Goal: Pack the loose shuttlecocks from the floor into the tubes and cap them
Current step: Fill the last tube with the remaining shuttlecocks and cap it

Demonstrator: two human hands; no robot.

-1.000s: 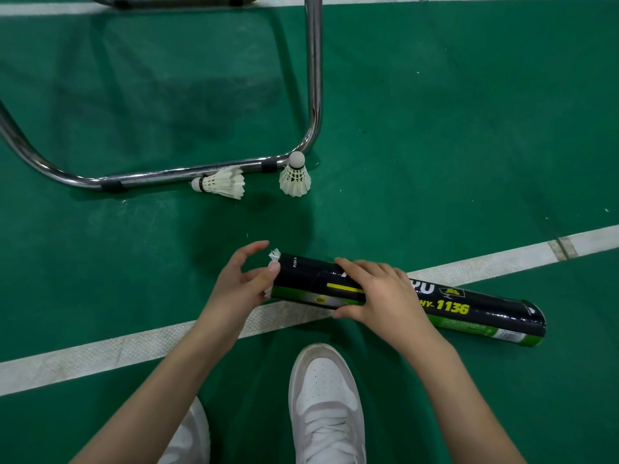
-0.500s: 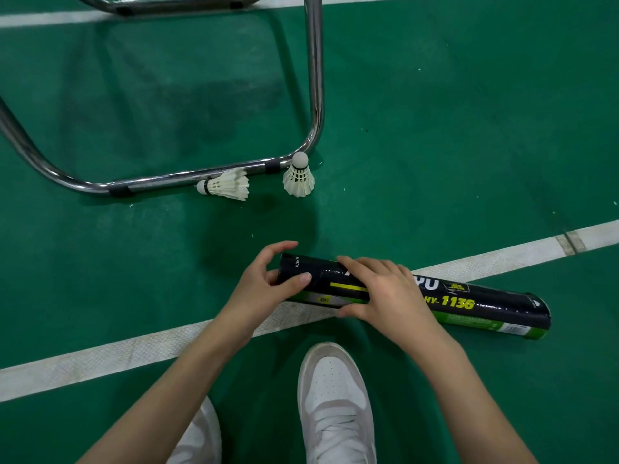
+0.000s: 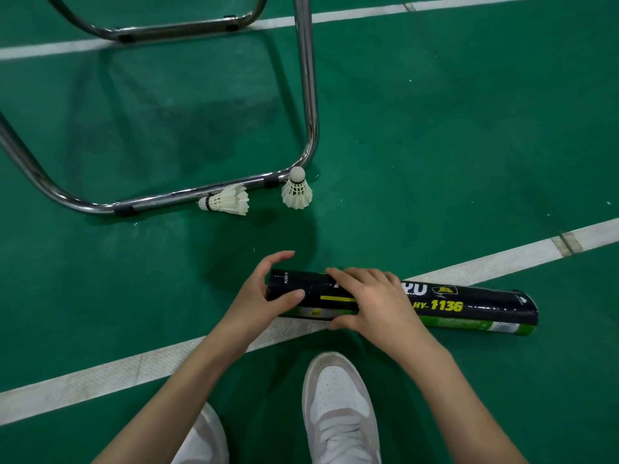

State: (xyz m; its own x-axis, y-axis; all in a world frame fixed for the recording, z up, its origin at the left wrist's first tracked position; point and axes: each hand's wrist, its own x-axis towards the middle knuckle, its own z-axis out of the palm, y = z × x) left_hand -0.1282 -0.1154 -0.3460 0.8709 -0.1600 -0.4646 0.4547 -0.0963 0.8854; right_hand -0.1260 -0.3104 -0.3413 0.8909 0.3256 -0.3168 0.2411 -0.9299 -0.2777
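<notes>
The black shuttlecock tube [image 3: 402, 301] lies on its side across the white court line [image 3: 100, 373], long axis running left to right, its "PUSH IN" end toward the left hand [image 3: 264, 296]. That hand cups the tube's left end, thumb curled onto its side and fingers arched over the top. The right hand [image 3: 371, 303] wraps over the tube's middle, fingers curled across it. Two loose shuttlecocks sit beyond on the green floor [image 3: 469, 128]: one [image 3: 227, 204] on its side touching the chrome chair frame [image 3: 308, 95], one [image 3: 296, 192] cork-up at the frame's corner. A white sneaker [image 3: 338, 406] stands just below the tube.
</notes>
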